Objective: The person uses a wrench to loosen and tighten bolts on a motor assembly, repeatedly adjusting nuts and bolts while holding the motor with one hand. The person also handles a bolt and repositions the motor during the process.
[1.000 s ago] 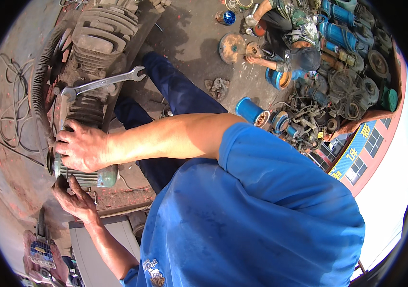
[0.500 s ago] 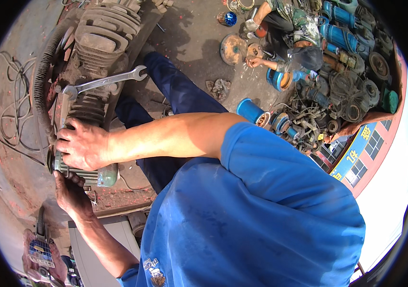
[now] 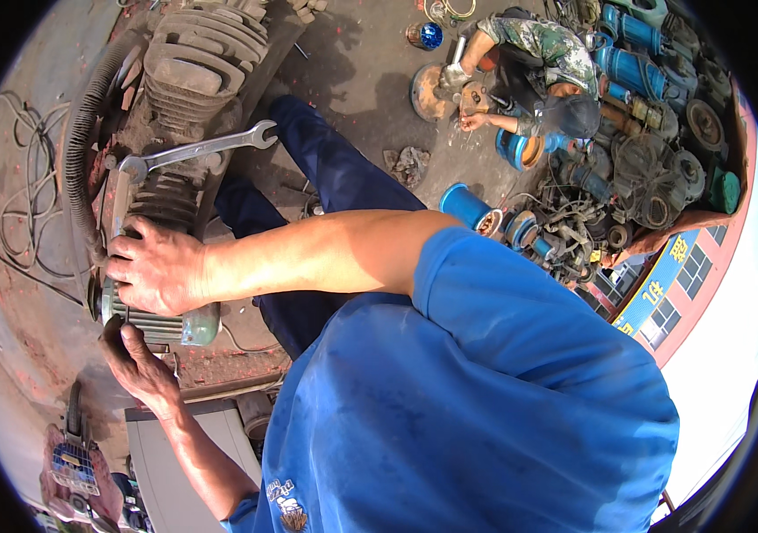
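Observation:
My right hand (image 3: 161,266) lies over a green finned motor (image 3: 157,327), its fingers bent around the housing's edge. Just below it is my left hand (image 3: 141,364), with thumb and fingers drawn together beside the motor's end. What those fingers hold, if anything, I cannot make out. A thin dark rod shows between the two hands. Beyond my right hand, a long silver combination wrench (image 3: 197,153) lies across a dusty finned machine (image 3: 206,53), its open jaw sticking out past the machine's side.
A ribbed hose (image 3: 87,133) runs alongside the machine, with a loose cable (image 3: 28,195) farther left. At the upper right, a co-worker (image 3: 565,62) crouches beside a round metal part (image 3: 432,93). Blue motor housings (image 3: 468,209) and scrap pile up there. A grey box (image 3: 188,462) stands below.
My left hand has turned and dropped slightly from the motor, its thumb now raised. My right hand stays on the motor. The co-worker's gloved hand has moved down to the round part.

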The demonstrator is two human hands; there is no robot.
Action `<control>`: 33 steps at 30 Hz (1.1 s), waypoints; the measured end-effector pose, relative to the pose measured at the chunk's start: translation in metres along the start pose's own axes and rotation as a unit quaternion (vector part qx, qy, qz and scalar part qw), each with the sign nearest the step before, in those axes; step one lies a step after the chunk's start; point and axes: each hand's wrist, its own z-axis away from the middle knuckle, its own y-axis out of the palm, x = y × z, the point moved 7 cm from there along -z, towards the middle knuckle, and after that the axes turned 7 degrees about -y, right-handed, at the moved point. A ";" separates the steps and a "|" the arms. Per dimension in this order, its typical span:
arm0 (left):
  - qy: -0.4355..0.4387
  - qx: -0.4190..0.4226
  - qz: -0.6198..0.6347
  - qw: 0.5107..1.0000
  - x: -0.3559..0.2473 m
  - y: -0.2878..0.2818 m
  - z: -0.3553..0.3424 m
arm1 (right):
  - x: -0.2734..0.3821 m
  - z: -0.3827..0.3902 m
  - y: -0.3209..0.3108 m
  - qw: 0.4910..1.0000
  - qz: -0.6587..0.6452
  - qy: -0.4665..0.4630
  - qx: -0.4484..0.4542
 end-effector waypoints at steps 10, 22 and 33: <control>-0.307 0.172 0.481 0.803 0.071 0.020 -0.020 | 0.000 0.002 0.007 1.000 0.003 -0.009 -0.011; -0.185 0.055 0.174 0.966 0.012 0.008 0.000 | -0.002 -0.003 0.004 0.995 0.006 0.008 0.096; -0.402 0.058 0.494 0.768 0.042 0.028 -0.002 | 0.013 -0.015 0.007 0.992 0.035 -0.030 0.119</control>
